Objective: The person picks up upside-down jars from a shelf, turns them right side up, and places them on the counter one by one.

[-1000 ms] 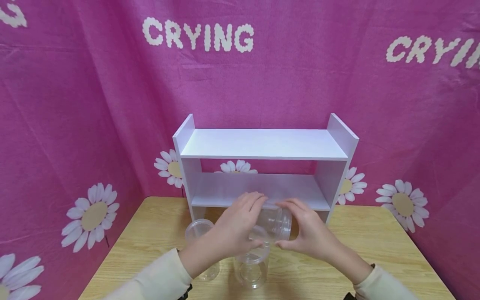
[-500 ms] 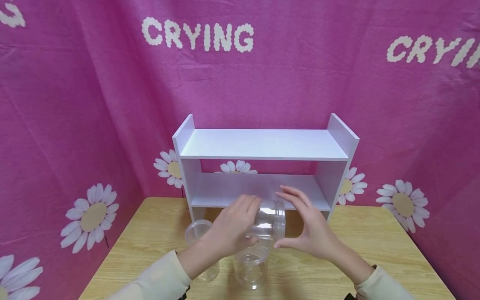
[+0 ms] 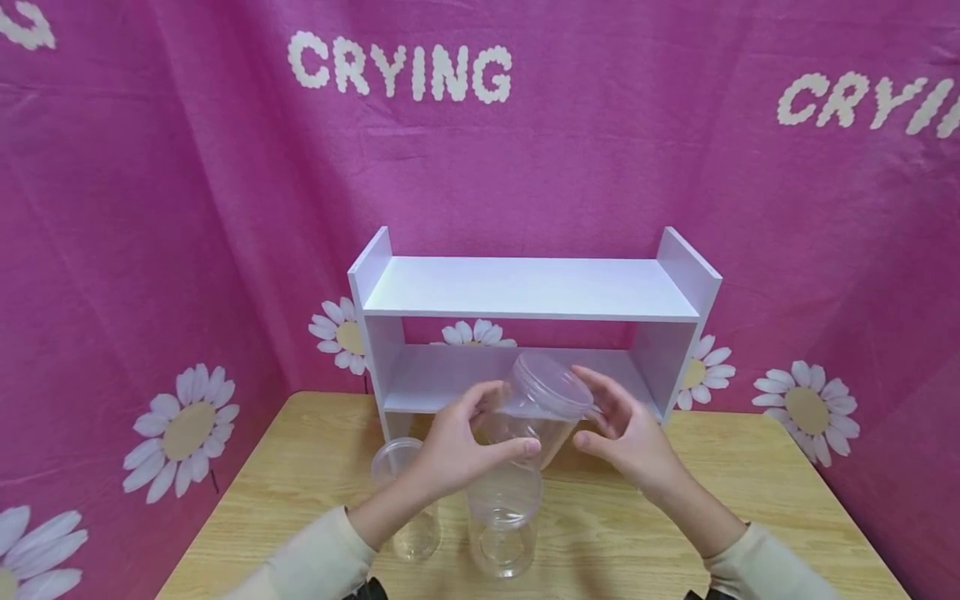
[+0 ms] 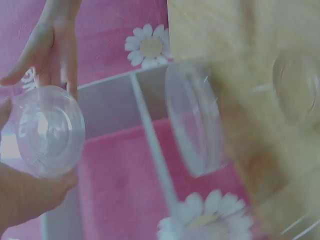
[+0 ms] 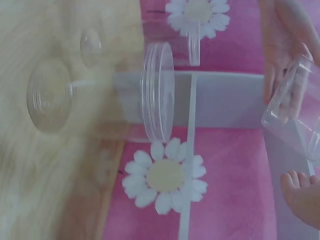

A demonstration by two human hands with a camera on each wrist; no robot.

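Note:
In the head view, a clear plastic jar [image 3: 551,387] with a lid is held tilted, lid up and toward the right, above the table. My left hand [image 3: 461,446] grips its body, with the thumb on the near side. My right hand [image 3: 626,429] is beside the lid, fingers slightly bent and thumb apart; whether its fingertips touch the lid is hard to tell. The left wrist view shows the jar's round base [image 4: 50,131]. Below it, a second clear lidded jar [image 3: 504,533] stands upright on the table, partly covered by the held one.
Another clear, narrower jar [image 3: 416,533] stands left of these, partly behind my left forearm. A white two-tier shelf [image 3: 528,287] is at the back of the wooden table [image 3: 720,500]. Pink cloth [image 3: 570,167] with daisies hangs behind and at both sides.
The held jar was lying sideways, its end toward the right hand; now it is turned with its lid upward. The left hand has opened wider around it, and the right hand has shifted slightly right.

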